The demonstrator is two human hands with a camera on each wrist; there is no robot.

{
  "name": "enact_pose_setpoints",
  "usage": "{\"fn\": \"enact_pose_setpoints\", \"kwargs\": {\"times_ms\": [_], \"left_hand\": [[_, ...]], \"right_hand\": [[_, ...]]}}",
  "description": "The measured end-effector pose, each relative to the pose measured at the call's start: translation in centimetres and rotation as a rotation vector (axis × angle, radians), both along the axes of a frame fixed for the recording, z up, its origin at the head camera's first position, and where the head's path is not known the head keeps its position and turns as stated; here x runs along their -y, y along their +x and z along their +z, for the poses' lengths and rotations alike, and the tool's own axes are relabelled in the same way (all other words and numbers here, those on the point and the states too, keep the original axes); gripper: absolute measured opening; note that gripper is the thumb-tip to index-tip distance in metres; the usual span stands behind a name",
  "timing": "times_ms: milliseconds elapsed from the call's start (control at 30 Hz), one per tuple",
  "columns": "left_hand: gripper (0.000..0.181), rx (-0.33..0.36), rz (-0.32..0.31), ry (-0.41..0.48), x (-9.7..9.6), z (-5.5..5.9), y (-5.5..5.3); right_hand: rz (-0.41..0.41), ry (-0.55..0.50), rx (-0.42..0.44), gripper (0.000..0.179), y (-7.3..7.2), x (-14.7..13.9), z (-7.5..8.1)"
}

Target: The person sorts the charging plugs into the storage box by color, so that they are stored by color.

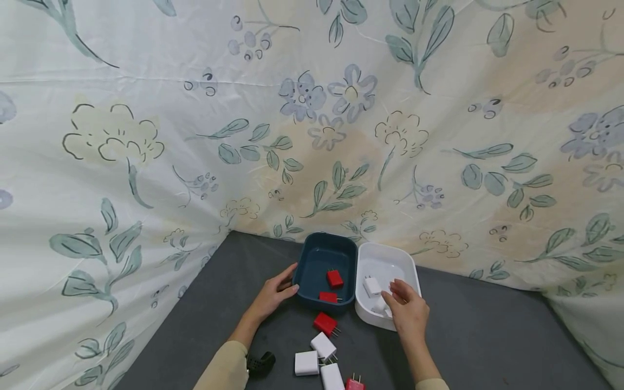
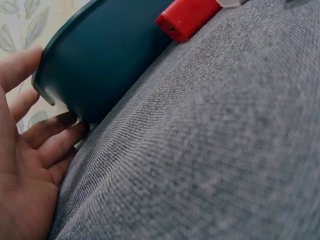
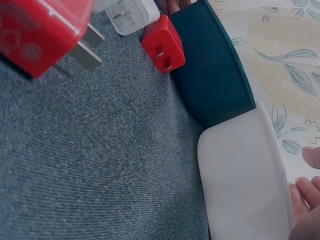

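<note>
My left hand (image 1: pixel 271 297) touches the left side of a dark blue plastic bin (image 1: pixel 312 242), its fingertips along the wall and rim in the left wrist view. Inside that bin lie two red charger plugs, one (image 1: pixel 335 279) behind the other (image 1: pixel 328 297). My right hand (image 1: pixel 409 313) is over the near right part of a white bin (image 1: pixel 413 265), with thumb and fingers apart and nothing seen between them. A white charger plug (image 1: pixel 372 287) lies in the white bin beside the thumb, and more white plugs (image 1: pixel 379 307) below it are partly hidden by the hand.
In front of the bins, a red charger plug (image 1: pixel 325 324), several white plugs (image 1: pixel 306 363) and another red plug (image 1: pixel 355 384) lie on the dark grey cloth (image 1: pixel 468 330). A black strap (image 1: pixel 261 364) shows by the left wrist. Floral curtain (image 1: pixel 331 179) stands behind.
</note>
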State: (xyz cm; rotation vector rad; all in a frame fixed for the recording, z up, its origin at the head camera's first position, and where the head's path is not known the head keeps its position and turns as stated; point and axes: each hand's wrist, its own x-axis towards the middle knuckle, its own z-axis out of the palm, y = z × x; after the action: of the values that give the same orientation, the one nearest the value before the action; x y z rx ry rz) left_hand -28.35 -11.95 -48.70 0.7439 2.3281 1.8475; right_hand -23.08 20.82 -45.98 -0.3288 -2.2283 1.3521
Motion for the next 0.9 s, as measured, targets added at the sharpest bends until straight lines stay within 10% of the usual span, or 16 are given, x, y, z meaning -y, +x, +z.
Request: {"fn": "enact_pose_setpoints", "kwargs": {"times_ms": [900], "left_hand": [[0.062, -0.001, 0.001, -0.005, 0.03, -0.03, -0.03]], "right_hand": [[0.042, -0.009, -0.082, 0.042, 0.48, 0.32, -0.59]]}}
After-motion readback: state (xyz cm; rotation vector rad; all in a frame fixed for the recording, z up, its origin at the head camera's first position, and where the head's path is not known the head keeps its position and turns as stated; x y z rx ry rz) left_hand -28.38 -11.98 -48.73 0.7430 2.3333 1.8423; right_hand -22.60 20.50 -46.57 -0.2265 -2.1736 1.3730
